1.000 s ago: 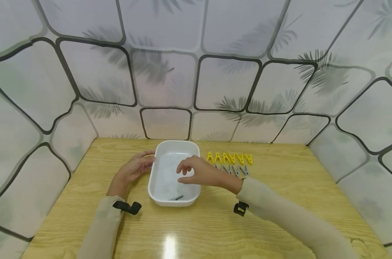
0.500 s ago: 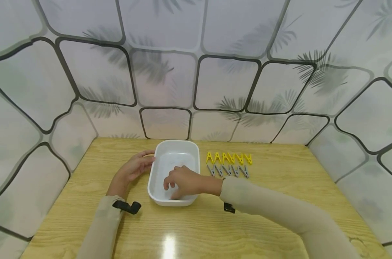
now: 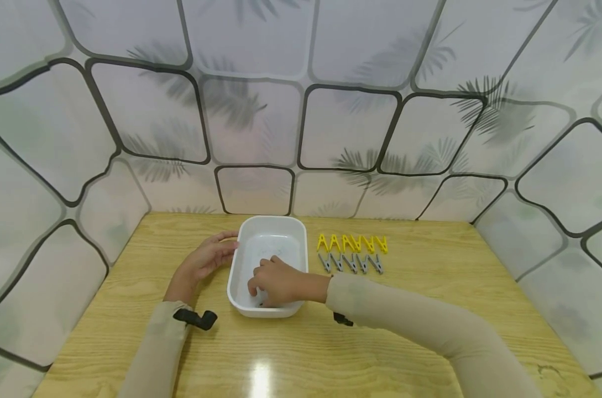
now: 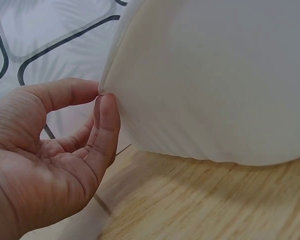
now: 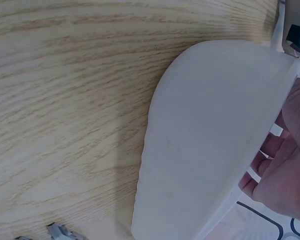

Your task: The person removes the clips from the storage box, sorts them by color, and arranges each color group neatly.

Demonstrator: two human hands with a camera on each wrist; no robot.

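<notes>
A white plastic tub (image 3: 268,313) stands on the table. At its left side my left hand (image 3: 208,257) pinches the rim; in the left wrist view the thumb and fingers (image 4: 109,112) meet on the tub's edge. My right hand (image 3: 278,282) reaches down inside the tub near its front wall, fingers bent downward. A dark bit of a grey clothespin (image 3: 261,304) shows beside the thumb, the rest hidden by the hand. I cannot tell whether the fingers grip it. In the right wrist view the tub's wall hides the fingertips of the right hand (image 5: 285,155).
Right of the tub lies a row of several yellow clothespins (image 3: 352,243). Nearer to me runs a row of several grey clothespins (image 3: 350,263). The wooden table (image 3: 380,354) ends at a patterned wall covering (image 3: 350,127) behind and at both sides.
My right hand has moved left and down into the tub, covering the grey clothespin that lay visible at its front. The left hand has stayed at the rim.
</notes>
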